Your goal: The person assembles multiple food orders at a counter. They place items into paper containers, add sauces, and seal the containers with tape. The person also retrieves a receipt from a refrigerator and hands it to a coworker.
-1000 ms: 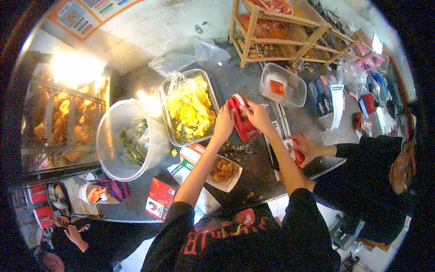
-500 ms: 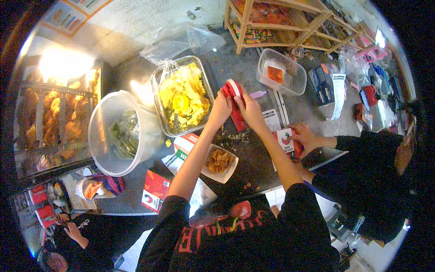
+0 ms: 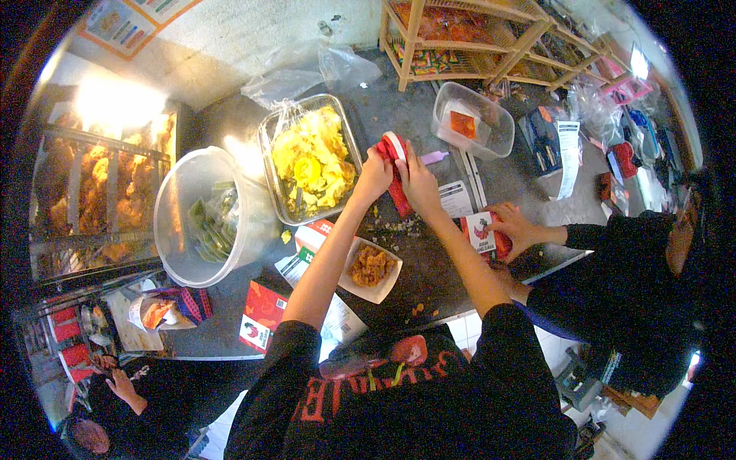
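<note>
Above the middle of the dark counter, my left hand (image 3: 373, 178) and my right hand (image 3: 419, 184) grip a red folded carton (image 3: 400, 199) with a white band across its upper end. The fingers of both hands close round its upper part from either side. Its lower part hangs between my wrists. Just left of my left hand is a clear tray (image 3: 355, 136) of yellow food pieces (image 3: 310, 153). Between my forearms sits an open white paper box (image 3: 383, 292) with browned fried food (image 3: 372, 264) in it.
A large clear bucket (image 3: 164, 230) holds green leaves in plastic. A lit case (image 3: 100, 199) of fried pieces stands left. A clear tub (image 3: 498, 138) and wooden rack (image 3: 418, 46) are at the back. A co-worker's hand (image 3: 517, 228) rests on a red-and-white box (image 3: 479, 233).
My hands keep hold of the red carton in nearly the same place. The whole view has shifted slightly. The co-worker's hand stays at the red-and-white box.
</note>
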The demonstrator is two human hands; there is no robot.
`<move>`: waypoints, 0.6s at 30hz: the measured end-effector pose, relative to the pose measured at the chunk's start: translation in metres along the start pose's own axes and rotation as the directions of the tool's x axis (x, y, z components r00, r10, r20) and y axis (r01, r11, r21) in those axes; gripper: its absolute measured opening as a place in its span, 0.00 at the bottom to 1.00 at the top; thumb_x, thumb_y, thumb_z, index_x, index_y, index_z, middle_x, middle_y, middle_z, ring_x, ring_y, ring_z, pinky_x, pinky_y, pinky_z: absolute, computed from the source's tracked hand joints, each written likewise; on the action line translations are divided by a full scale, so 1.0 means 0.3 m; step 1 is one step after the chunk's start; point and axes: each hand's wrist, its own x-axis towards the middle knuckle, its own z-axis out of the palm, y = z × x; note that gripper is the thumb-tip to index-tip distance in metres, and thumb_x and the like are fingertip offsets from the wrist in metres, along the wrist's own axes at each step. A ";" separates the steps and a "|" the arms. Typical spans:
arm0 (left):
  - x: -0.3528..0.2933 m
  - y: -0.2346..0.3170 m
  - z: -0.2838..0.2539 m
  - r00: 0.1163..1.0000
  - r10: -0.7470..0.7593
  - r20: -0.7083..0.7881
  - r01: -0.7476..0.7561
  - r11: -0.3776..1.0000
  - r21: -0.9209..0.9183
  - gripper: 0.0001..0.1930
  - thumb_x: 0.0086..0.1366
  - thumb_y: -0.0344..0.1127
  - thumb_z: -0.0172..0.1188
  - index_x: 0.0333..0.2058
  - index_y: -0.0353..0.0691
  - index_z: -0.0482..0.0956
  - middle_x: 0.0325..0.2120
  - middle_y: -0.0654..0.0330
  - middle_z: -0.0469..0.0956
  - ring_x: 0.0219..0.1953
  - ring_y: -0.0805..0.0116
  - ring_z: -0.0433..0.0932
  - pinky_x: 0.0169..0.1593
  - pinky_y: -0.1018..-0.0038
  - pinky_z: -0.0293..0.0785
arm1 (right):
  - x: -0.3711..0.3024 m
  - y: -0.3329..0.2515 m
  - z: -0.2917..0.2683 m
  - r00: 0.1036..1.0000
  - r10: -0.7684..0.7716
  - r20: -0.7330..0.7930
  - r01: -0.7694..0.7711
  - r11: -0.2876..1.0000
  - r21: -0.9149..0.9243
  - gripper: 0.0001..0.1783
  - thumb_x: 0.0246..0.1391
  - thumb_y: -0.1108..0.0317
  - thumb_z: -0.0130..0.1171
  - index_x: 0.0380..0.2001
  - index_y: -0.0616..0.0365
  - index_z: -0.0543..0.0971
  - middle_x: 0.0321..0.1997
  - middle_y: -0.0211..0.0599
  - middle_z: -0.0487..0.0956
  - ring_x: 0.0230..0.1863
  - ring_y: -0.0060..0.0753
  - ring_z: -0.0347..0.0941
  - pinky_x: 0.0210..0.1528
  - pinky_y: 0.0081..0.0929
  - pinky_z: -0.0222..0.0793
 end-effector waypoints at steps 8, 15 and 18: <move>0.003 -0.073 0.038 0.992 0.120 -0.043 -0.119 0.993 0.007 0.19 0.61 0.28 0.45 0.47 0.23 0.54 0.35 0.29 0.71 0.40 0.34 0.72 0.44 0.55 0.70 | -0.026 0.032 0.022 1.000 -0.001 0.026 -0.001 0.997 0.075 0.32 0.61 0.51 0.38 0.63 0.57 0.51 0.51 0.61 0.69 0.43 0.61 0.71 0.43 0.46 0.70; -0.144 -0.127 -0.054 0.997 0.057 -0.053 -0.075 0.892 -0.446 0.20 0.63 0.30 0.50 0.53 0.34 0.60 0.39 0.49 0.75 0.37 0.61 0.78 0.41 0.70 0.74 | -0.035 -0.018 -0.080 0.867 -0.355 -0.351 0.386 0.922 0.021 0.31 0.59 0.59 0.47 0.61 0.60 0.55 0.49 0.56 0.69 0.50 0.55 0.67 0.54 0.43 0.61; -0.414 -0.179 -0.189 0.986 0.016 -0.165 -0.095 0.871 -0.483 0.13 0.65 0.32 0.48 0.46 0.32 0.68 0.33 0.52 0.77 0.32 0.71 0.78 0.34 0.76 0.75 | -0.114 -0.085 -0.154 0.927 -0.275 -0.256 0.319 0.936 0.149 0.22 0.56 0.66 0.51 0.53 0.61 0.67 0.46 0.48 0.73 0.45 0.46 0.72 0.48 0.35 0.65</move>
